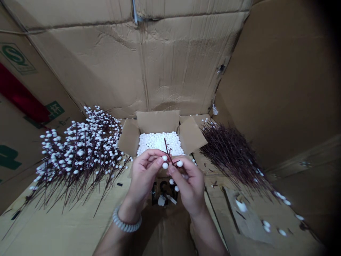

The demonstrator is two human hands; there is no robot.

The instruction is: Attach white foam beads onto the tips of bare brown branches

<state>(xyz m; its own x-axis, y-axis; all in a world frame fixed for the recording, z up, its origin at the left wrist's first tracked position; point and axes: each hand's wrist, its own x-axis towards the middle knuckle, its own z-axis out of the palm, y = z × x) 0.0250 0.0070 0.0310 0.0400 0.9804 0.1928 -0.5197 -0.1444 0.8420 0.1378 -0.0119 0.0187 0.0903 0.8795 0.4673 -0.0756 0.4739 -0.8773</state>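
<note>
In front of the open box, my left hand (144, 176) is closed, thumb and fingers pinching a small white ball (164, 158) at the twig. A thin dark brown twig (166, 145) points up between the two hands, and my right hand (190, 185) is closed around its lower part. More white balls (179, 163) sit on the twig's short offshoots, some of them below my right fingers. How firmly each ball is fixed cannot be seen. Just behind my hands, loose white balls (156, 140) fill a cardboard box (158, 121) with its flaps folded out.
On the left lies a heap of brown twigs tipped with white balls (80, 153). A bundle of bare brown twigs (231, 153) lies on the right. Nearer me are a clear plastic piece (250, 220) and scattered balls (281, 232). Tall cardboard walls (173, 64) enclose the worktop.
</note>
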